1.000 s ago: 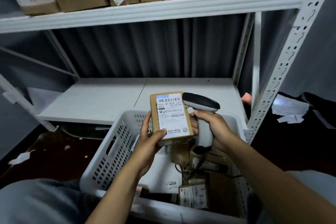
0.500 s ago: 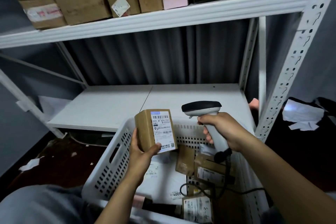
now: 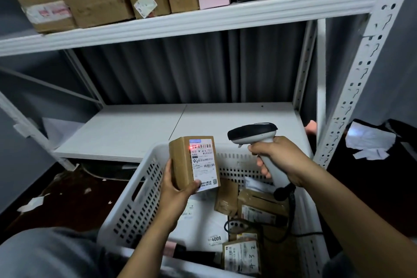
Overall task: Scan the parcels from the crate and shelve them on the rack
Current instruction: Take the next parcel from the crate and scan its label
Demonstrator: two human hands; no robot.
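Observation:
My left hand [image 3: 178, 189] grips a small brown cardboard parcel [image 3: 180, 162] from below, upright over the white perforated crate [image 3: 137, 207]. Its white shipping label faces right, and a red scan line glows across the top barcode. My right hand [image 3: 279, 160] holds a grey and black handheld scanner [image 3: 252, 134] by its handle, with the head pointing left at the label from a short distance. A black cable runs from the scanner down into the crate. Several more parcels [image 3: 259, 207] and a white mailer bag lie inside the crate.
The white metal rack stands behind the crate; its lower shelf [image 3: 140, 131] is bare. The upper shelf [image 3: 203, 18] is packed with cardboard boxes, a pink box and a black bag. A perforated rack post [image 3: 356, 88] rises at the right. Paper scraps lie on the dark floor.
The scanner has drawn away from the parcel to the right. The parcel has turned its label toward the scanner, and a red scan line now shows on the barcode.

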